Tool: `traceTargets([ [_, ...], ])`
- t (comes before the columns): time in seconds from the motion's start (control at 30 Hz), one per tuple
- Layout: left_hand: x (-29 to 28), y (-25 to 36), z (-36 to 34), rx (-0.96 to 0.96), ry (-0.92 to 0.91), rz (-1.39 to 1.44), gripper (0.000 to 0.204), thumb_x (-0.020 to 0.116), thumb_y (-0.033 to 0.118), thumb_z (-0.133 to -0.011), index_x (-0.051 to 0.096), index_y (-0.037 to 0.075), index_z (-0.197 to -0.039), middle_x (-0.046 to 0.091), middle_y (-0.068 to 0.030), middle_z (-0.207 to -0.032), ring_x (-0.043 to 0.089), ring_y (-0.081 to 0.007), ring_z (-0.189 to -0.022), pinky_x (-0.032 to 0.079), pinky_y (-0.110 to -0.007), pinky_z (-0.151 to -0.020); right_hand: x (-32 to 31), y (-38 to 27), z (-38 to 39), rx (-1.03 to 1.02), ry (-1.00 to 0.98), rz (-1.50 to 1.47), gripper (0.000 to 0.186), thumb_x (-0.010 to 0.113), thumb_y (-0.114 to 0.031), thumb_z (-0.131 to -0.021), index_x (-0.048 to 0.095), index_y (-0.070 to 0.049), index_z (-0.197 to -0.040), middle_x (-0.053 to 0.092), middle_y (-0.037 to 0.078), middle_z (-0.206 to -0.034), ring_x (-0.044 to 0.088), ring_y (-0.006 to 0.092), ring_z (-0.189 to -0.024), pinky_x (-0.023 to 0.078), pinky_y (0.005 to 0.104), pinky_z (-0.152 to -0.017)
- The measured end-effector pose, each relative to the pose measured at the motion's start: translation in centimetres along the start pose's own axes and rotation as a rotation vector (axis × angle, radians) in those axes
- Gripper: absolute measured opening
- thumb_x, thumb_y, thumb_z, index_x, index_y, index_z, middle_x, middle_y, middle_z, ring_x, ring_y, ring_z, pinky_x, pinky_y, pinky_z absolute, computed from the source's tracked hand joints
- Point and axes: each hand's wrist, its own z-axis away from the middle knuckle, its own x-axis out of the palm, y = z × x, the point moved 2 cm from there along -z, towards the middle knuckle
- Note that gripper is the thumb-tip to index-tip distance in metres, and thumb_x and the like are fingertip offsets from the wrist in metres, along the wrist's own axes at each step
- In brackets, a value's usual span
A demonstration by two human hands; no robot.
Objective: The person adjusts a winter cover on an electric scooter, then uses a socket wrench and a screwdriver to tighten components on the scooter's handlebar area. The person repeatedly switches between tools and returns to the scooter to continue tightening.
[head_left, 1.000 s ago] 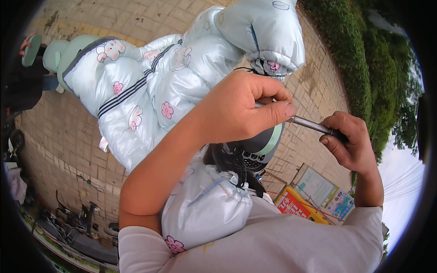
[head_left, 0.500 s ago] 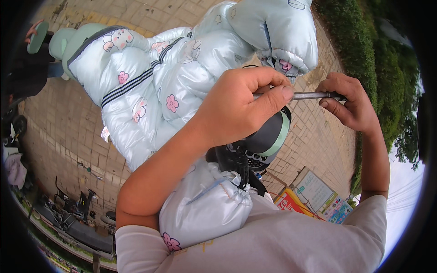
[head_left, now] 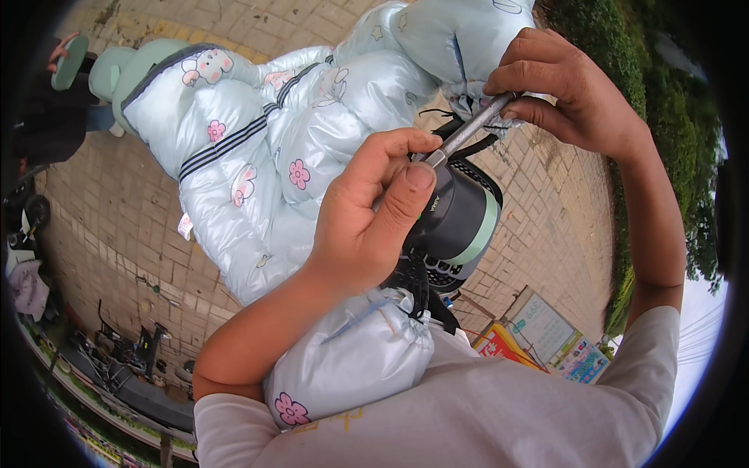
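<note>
A slim metal rod [head_left: 468, 129] slants up to the right between my two hands. My left hand [head_left: 367, 214] grips its lower end with curled fingers and thumb, and my right hand [head_left: 566, 97] is closed on its upper end. Directly beneath sits a black scooter housing [head_left: 449, 222] with a mint band and perforated trim, partly hidden by my left hand. Around it spreads a pale, shiny quilted cover [head_left: 289, 132] with flowers, cartoon animals and dark stripes; a padded part of it [head_left: 351, 366] lies against my shirt.
Brick paving [head_left: 140, 226] lies below. At left are a mint mirror [head_left: 70, 62] and another person's hand [head_left: 62, 45] and dark clothing. Scooters and loose parts [head_left: 133, 351] lie lower left. A hedge [head_left: 616, 86] runs along the right, with signboards [head_left: 538, 327] lower right.
My right hand has risen and moved left, so the rod now tilts steeply up to the right. My left hand has turned, its thumb now lower and more upright, uncovering more of the black housing.
</note>
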Motion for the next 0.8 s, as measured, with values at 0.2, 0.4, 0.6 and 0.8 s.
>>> traceTargets([
  [0.2, 3.5, -1.4, -1.9, 0.085, -0.008, -0.112, 0.028, 0.058, 0.015, -0.098, 0.049, 0.0, -0.12, 0.052, 0.0025, -0.076, 0.047, -0.0078, -0.07, 0.04, -0.025, -0.065, -0.9, 1.8, 1.9, 0.038, 0.061, 0.107, 0.025, 0.073, -0.009, -0.081, 0.066, -0.003, -0.104, 0.061, 0.01, -0.093, 0.06, 0.0286, -0.089, 0.049, 0.0387, -0.078],
  [0.4, 2.3, -1.1, -3.3, 0.069, -0.008, -0.074, 0.024, 0.06, 0.015, -0.096, 0.053, 0.001, -0.114, 0.058, -0.002, -0.089, 0.053, -0.009, -0.084, 0.043, -0.025, -0.077, -0.6, 1.7, 4.5, 0.184, 0.004, 0.051, 0.03, 0.074, -0.014, -0.08, 0.064, -0.002, -0.106, 0.06, 0.01, -0.097, 0.058, 0.0298, -0.093, 0.049, 0.0396, -0.081],
  [0.6, 2.9, -1.8, -1.8, 0.114, -0.027, -0.04, 0.023, 0.057, 0.016, -0.098, 0.052, 0.002, -0.116, 0.059, -0.0055, -0.104, 0.054, -0.0099, -0.093, 0.044, -0.026, -0.085, -0.5, 1.3, 1.8, 0.012, 0.038, 0.188, 0.025, 0.071, -0.017, -0.083, 0.059, -0.001, -0.099, 0.057, 0.011, -0.096, 0.054, 0.0318, -0.092, 0.046, 0.041, -0.083],
  [0.8, 3.7, 0.3, -3.9, 0.33, 0.112, -0.52, 0.009, 0.06, -0.001, -0.077, 0.058, 0.001, -0.086, 0.055, -0.0099, -0.088, 0.059, -0.0206, -0.071, 0.048, -0.03, -0.063, -0.1, 0.3, 4.3, 0.212, -0.022, 0.045, 0.025, 0.07, -0.019, -0.08, 0.053, -0.002, -0.088, 0.052, 0.015, -0.086, 0.053, 0.0357, -0.08, 0.044, 0.0423, -0.069],
])
